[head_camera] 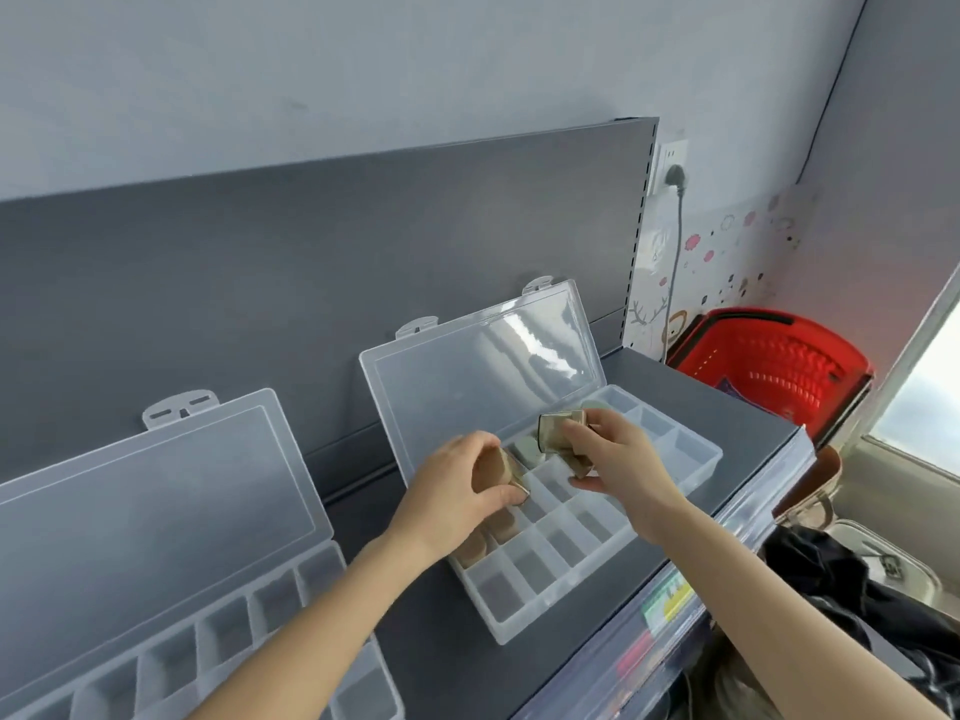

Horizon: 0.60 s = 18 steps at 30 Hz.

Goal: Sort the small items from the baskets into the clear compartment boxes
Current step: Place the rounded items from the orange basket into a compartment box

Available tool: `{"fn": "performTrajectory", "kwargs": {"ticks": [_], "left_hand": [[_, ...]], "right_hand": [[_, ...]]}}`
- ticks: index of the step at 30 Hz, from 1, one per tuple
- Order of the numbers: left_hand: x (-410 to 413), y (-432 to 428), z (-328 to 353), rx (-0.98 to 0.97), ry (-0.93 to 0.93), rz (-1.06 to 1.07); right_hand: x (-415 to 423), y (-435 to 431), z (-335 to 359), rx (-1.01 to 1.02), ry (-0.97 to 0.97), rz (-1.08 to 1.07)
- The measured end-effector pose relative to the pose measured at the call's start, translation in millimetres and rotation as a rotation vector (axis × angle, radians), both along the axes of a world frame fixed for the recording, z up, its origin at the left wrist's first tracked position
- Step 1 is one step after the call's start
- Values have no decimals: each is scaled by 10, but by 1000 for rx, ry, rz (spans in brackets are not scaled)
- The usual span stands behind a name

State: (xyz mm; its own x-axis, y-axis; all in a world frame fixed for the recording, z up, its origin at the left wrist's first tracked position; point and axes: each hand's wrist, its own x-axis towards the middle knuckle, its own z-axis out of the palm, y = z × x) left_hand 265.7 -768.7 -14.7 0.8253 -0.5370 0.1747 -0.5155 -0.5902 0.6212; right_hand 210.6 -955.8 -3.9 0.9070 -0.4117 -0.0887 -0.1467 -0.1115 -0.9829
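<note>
- Left hand (pixel 457 491) was pinched on one small tan piece (pixel 514 478), thumb below and fingers above. It hovered just over the left-end cells of the clear box (pixel 498 623), held low, I judge, so the piece could be dropped into a chosen cell.
- Right hand (pixel 618 459) was curled round a stack of like pieces (pixel 558 431) above the back row. It seemed to serve as the store from which the other hand drew.
- That tan piece was tilted, its long edge running from upper left down to lower right and its lower corner aimed at the cells. Whether it touched a divider could not be told.
- The stack stood roughly upright, with its broad faces toward the camera.
- The box lay on the grey shelf (pixel 426 641), its long axis slanting from near left to far right. Its lid (pixel 483 366) leaned open against the back panel (pixel 311 304) — so both hands had free reach from the front.
- A few sorted pieces (pixel 527 452) lay in cells near the hands, at the box's left end.
- A second clear box (pixel 171 662), also open, sat well apart to the left — and a red basket (pixel 769 366) stood beyond the shelf's right end.
</note>
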Motion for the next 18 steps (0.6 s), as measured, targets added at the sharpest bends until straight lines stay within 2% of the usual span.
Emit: {"fn": "performTrajectory", "kwargs": {"ticks": [5,11,18], "left_hand": [[42,-356,-116,69,1,89],[20,-538,-139,149,38,202],[-62,-629,-144,274,104,212]], "right_hand": [[263,-423,-6,-81,17,101],[495,-783,24,-52,23,295],[639,-923,16,-24,7,443]]}}
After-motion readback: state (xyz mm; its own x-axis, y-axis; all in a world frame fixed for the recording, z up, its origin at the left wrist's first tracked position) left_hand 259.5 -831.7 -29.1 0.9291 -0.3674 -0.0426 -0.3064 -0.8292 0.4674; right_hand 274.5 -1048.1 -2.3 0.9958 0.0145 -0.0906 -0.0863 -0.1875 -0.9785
